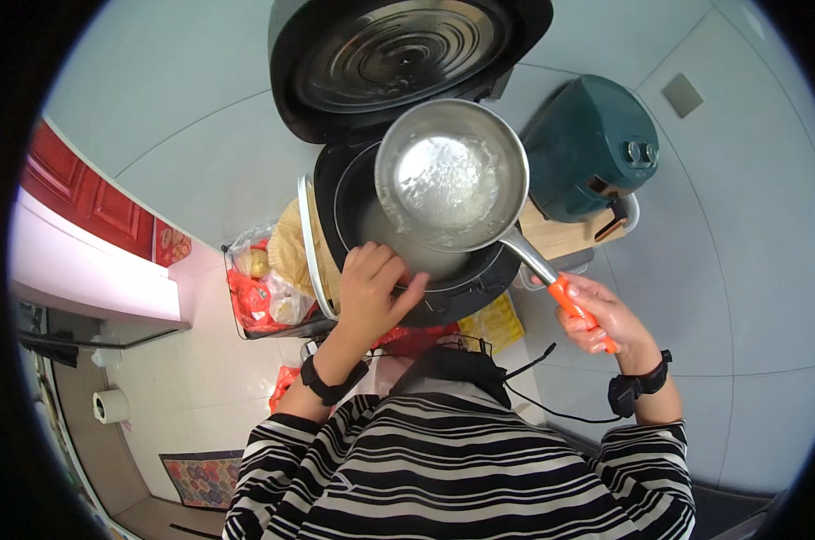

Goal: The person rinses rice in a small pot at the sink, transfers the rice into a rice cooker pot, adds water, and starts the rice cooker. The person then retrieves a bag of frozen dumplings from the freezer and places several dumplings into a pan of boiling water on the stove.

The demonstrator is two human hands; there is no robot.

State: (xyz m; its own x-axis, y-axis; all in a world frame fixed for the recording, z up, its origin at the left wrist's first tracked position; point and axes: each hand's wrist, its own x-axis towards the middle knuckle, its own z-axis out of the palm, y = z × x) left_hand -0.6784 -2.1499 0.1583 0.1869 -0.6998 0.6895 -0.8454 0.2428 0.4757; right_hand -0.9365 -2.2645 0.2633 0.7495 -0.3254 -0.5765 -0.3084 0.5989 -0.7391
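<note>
Metal ladle above cooker; grey wall, mat on floor.

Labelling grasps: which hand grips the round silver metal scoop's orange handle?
The right hand, closed around the orange handle of the silver metal scoop. The left hand instead hangs over the near edge of the black cooker.

Floor, lower left: patterned mat is lying flat.
Wire basket, left of centre: plastic bags are resting inside.
Wooden board, right of centre: green appliance is standing there, its base hidden.
</note>
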